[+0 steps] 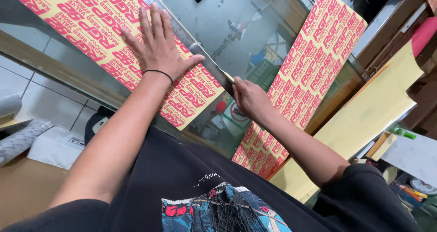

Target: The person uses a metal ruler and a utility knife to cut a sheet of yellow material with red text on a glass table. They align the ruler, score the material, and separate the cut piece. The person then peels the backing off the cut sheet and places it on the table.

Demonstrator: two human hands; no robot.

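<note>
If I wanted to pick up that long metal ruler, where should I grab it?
Probably at the bare far end of the metal ruler, coming from above. It lies flat on the glass table, the left hand presses its middle, and the right hand holds a blade against its near end.

A yellow sheet printed in red (114, 41) lies flat on glass under a metal ruler (191, 43), with seemingly a small knife (229, 77) at the ruler's edge.

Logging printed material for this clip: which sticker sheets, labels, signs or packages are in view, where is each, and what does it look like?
Sticker sheet: on the glass table under the left hand, yellow with repeated red lettering.
Second sticker sheet: right of the right hand, long strip, same yellow and red.
Round sign: below the glass, white with red ring, partly hidden.
White box: on the floor, left, small dark label.
</note>
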